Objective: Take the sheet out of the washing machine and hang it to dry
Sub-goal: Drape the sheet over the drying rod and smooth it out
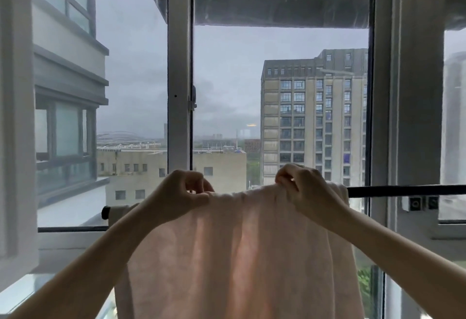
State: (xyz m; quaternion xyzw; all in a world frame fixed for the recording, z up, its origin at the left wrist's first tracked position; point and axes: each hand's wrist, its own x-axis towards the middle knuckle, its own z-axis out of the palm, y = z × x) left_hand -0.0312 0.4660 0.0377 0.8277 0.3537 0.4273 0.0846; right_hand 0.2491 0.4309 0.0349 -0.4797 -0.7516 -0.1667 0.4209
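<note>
I hold the pale pink sheet at its top fold, where it lies over the dark rod that runs across in front of the window. My left hand pinches the fold with thumb and curled fingers, and my right hand pinches it in the same way, a little toward 3 o'clock from the left. So both grips are pressed on the cloth, not spread. The sheet hangs down from the rod toward 6 o'clock in long soft folds, and it leaves the picture at the bottom.

I judge that the step now is to spread the sheet along the rod. To do it well, I think I should slide my two hands apart, one toward 9 o'clock and one toward 3 o'clock, and keep the fold on top of the rod, so that the cloth does not bunch and both hanging sides stay about equal. If one side is heavier, the wet sheet may slip off.

At 9 o'clock the rod ends in a black cap, so there is little room on that side. Toward 3 o'clock the rod is bare, but the window frame and a small white fitting stand near it. Behind the glass I see grey buildings and a cloudy sky.
</note>
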